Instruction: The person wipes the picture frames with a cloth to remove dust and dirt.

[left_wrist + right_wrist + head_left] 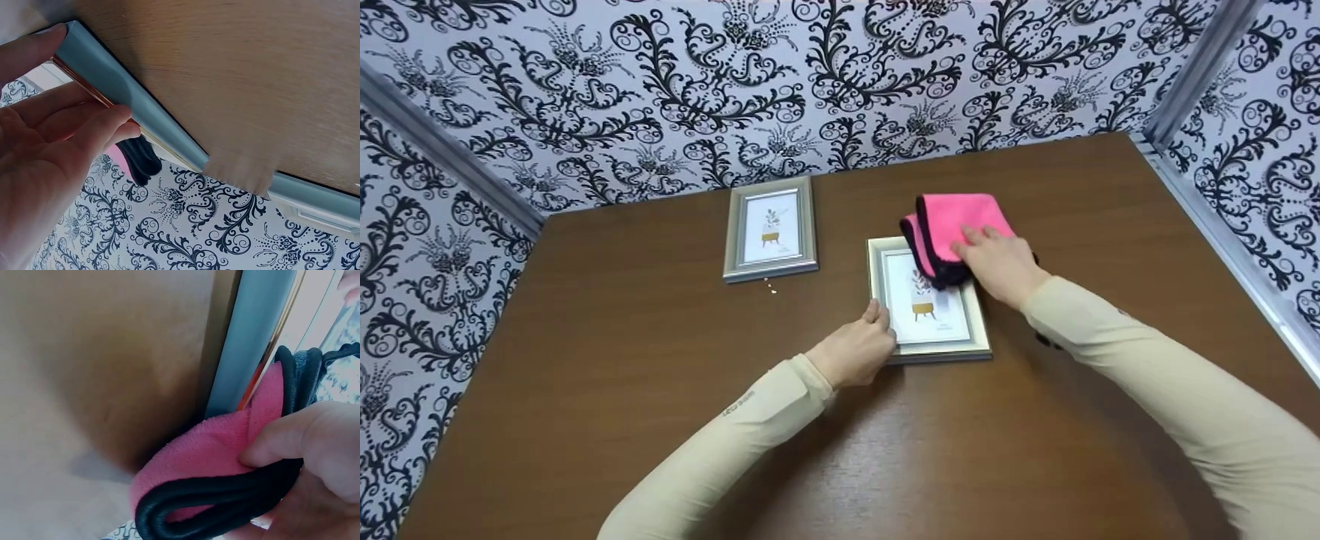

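A picture frame [919,326] with a pale gold border and a potted plant print lies on the table. My left hand [855,349] holds its lower left side. In the left wrist view the thumb is at the frame's corner and the fingertips are on its edge. My right hand [1001,262] grips a folded pink cloth [960,214] with black edging, which covers the frame's upper right part. In the right wrist view the thumb presses into the cloth [208,444], which wraps over the frame's grey-blue side [253,343].
A second, similar picture frame [771,229] lies farther back on the left. Small white bits [772,288] are on the brown table [622,337] just in front of it. Walls [825,82] with black scroll patterns stand behind and at both sides, with metal strips at the corners.
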Demonstrator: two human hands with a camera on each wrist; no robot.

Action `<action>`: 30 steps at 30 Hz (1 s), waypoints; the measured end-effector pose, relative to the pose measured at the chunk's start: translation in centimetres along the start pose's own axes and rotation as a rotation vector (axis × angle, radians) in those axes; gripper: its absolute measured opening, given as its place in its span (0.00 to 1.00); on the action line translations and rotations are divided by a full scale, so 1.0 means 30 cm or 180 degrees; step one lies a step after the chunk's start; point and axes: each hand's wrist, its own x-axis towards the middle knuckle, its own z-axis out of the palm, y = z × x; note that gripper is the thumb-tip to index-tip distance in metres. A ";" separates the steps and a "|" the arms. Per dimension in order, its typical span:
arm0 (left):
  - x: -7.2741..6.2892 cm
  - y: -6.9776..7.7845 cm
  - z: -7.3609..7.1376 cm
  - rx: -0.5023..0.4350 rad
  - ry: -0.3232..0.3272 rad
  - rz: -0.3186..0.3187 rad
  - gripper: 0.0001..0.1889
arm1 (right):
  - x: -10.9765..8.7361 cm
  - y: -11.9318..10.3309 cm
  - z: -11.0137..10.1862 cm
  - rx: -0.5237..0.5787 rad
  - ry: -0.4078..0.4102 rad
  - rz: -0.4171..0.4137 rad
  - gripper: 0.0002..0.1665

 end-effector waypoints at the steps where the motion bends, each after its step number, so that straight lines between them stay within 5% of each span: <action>1: 0.001 0.002 0.000 -0.0006 0.0014 -0.0006 0.11 | 0.015 0.005 0.000 -0.0036 -0.0040 0.0056 0.29; 4: 0.001 0.004 -0.001 -0.0106 0.0042 -0.0069 0.09 | 0.037 0.017 0.002 -0.0092 -0.0056 0.0050 0.27; 8: 0.000 0.007 -0.002 -0.0153 0.0080 -0.0150 0.06 | 0.005 0.026 0.008 -0.0008 0.0032 -0.0368 0.27; 14: -0.002 0.008 -0.006 -0.0207 0.0136 -0.0173 0.07 | -0.153 -0.009 0.001 0.0071 0.0152 -0.1136 0.31; 18: -0.001 0.004 -0.010 -0.0226 0.0120 -0.0155 0.06 | -0.273 -0.040 -0.025 0.0129 0.0100 -0.1412 0.30; 24: -0.003 -0.001 -0.005 -0.0242 0.0070 -0.0110 0.06 | -0.334 -0.035 -0.048 0.0242 0.0059 -0.1405 0.24; 30: -0.005 -0.011 -0.002 -0.0161 0.0088 0.0038 0.06 | -0.273 -0.041 -0.016 -0.0095 0.0199 -0.1133 0.25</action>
